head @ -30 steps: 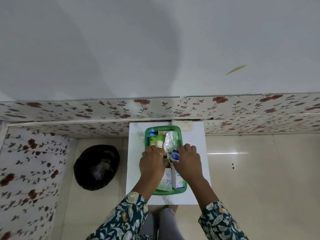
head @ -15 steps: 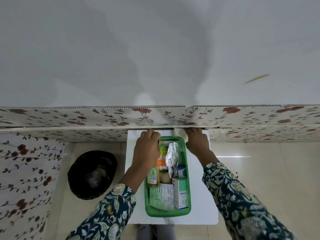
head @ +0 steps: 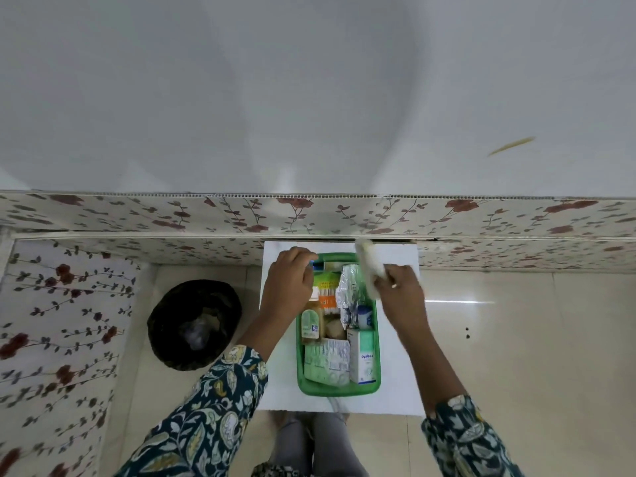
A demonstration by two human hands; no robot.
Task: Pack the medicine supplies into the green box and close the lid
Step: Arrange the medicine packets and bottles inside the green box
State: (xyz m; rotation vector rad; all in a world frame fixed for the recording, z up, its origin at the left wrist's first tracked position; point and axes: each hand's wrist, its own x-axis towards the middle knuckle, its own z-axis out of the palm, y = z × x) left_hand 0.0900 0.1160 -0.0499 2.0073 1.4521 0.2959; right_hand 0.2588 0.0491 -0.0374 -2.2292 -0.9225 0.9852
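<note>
The green box point(head: 339, 392) stands open on a small white table point(head: 395, 373). It is packed with medicines: a white carton point(head: 363, 359), blister strips point(head: 327, 363), a foil packet point(head: 347, 290), a small bottle point(head: 309, 325) and an orange pack point(head: 327, 297). My right hand point(head: 401, 290) grips a pale translucent lid point(head: 368, 266), blurred and tilted over the box's far right corner. My left hand point(head: 289, 284) hovers with curled fingers over the box's far left corner; its fingertips are hidden.
A black bin point(head: 194, 325) sits on the tiled floor left of the table. A floral wall panel point(head: 309, 218) runs right behind the table's far edge. My knees point(head: 309, 442) are under the table's near edge.
Both hands reached from the box to the table's far edge. The right hand has now come back over the box with the lid, and the left hand has drawn back to the box's corner.
</note>
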